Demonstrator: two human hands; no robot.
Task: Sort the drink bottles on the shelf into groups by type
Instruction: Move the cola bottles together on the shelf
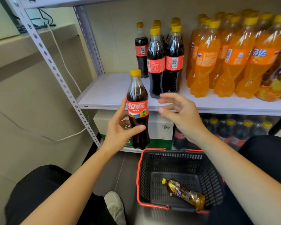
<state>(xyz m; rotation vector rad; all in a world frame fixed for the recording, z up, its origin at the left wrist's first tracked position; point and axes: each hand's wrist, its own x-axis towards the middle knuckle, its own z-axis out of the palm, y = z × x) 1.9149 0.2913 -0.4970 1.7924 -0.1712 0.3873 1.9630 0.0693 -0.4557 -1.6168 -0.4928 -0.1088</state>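
Note:
My left hand (120,127) grips an upright cola bottle (137,109) with a red label and yellow cap, held just in front of the white shelf (107,93). To its right, my right hand (179,113) hovers open with fingers spread, not touching the bottle. On the shelf stands a group of several cola bottles (164,62). Right of them is a dense group of orange soda bottles (225,57). Bottles with yellow-purple labels (279,78) stand at the far right edge.
A black basket with red rim (139,179) sits on the floor below, holding one yellow-labelled tea bottle (184,193) lying on its side. The lower shelf carries a white-green carton (161,132) and more cola bottles (230,129). A perforated metal upright (55,69) stands at left.

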